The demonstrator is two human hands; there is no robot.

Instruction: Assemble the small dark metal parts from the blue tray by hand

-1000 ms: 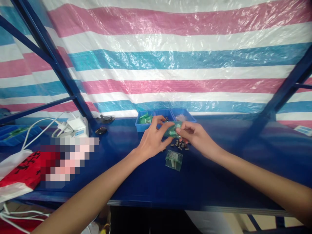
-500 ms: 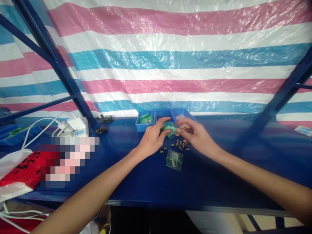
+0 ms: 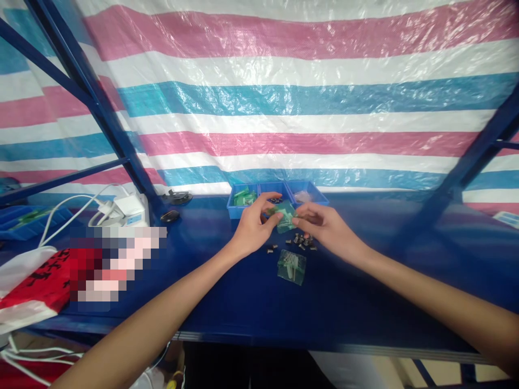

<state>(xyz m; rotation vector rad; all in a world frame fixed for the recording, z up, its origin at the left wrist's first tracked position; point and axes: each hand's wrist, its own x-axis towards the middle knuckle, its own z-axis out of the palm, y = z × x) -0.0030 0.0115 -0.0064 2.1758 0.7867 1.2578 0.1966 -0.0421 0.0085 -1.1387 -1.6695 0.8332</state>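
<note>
Green-tinted plastic is what both hands are busy with: a small bag (image 3: 285, 220) held up just above the bench (image 3: 365, 286), in front of the tray (image 3: 234, 211). The left hand (image 3: 252, 231) pinches the bag's left edge, thumb below and fingers curled over the top. The right hand (image 3: 326, 229) nips the right edge between thumb and forefinger, the other fingers loosely bent. Pale sticks of some sort show inside the bag; I cannot make out what they are.

Under the hands, on the blue bench top, lies a scatter of dark parts (image 3: 302, 240), most of them just below the right hand, two or three a little to the left. Nearer than those, a second bag (image 3: 292, 267) lies flat, apart from both hands.

The tray sits at the far edge of the bench, against the tarp (image 3: 284, 108). It is blue, with three compartments: green bags in the left one, something dark in the middle one, half hidden by the fingers, and a clear packet in the right one.

Over to the left, a white charger (image 3: 128, 207) with its cables rests by a blue post (image 3: 101, 116), a small black object (image 3: 169, 216) beside it. A red and white cloth (image 3: 28, 281) hangs over the bench's near left corner.
</note>
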